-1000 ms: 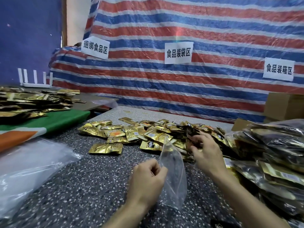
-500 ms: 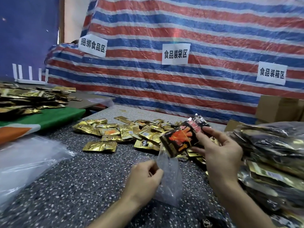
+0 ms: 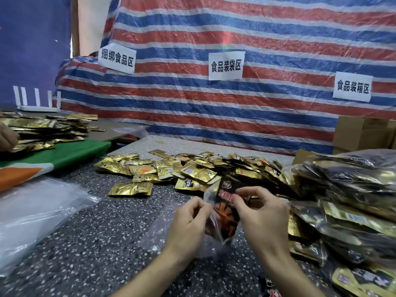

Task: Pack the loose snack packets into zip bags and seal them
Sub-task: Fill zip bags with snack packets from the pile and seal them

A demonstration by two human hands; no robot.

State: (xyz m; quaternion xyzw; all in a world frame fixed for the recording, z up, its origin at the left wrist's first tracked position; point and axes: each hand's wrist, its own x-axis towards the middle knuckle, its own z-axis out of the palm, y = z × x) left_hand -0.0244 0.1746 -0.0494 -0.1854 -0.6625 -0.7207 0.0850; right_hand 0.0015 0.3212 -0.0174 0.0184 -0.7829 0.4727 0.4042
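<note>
Left fingers (image 3: 200, 207): curled; thumb and forefinger pinch the left edge of the zip bag's mouth.
Right fingers (image 3: 241, 200): curled; thumb and forefinger pinch the dark packet at the bag's mouth.
Left hand (image 3: 188, 226): raised above the table, back toward the camera, just beside the right hand.
Right hand (image 3: 264, 219): raised at the same height, on the other side of the bag.
Zip bag (image 3: 208, 195): clear; held upright between both hands, mouth up and open.
Dark packet (image 3: 227, 213): black with orange print; upright, lower part inside the zip bag, top edge above the mouth. How many packets are in the bag cannot be told.
Loose packets (image 3: 171, 170): gold; a flat heap on the table beyond the hands.
Single packet (image 3: 130, 189): gold; lies flat, just apart from the heap on its near left side.
Filled bags (image 3: 353, 189): clear bags of gold and black packets, stacked at the right.
Table (image 3: 96, 243): dark speckled top.
Clear plastic (image 3: 32, 215): crumpled pile at the near left.
Cloth (image 3: 64, 156): green and orange, at the left, beyond the plastic.
Far packets (image 3: 42, 127): gold, piled at the far left; another person's hand (image 3: 7, 139) touches them.
Tarp (image 3: 257, 116): red, white and blue stripes behind the table; carries three white paper signs (image 3: 226, 65).
Cardboard box (image 3: 364, 133): at the far right, behind the filled bags.
</note>
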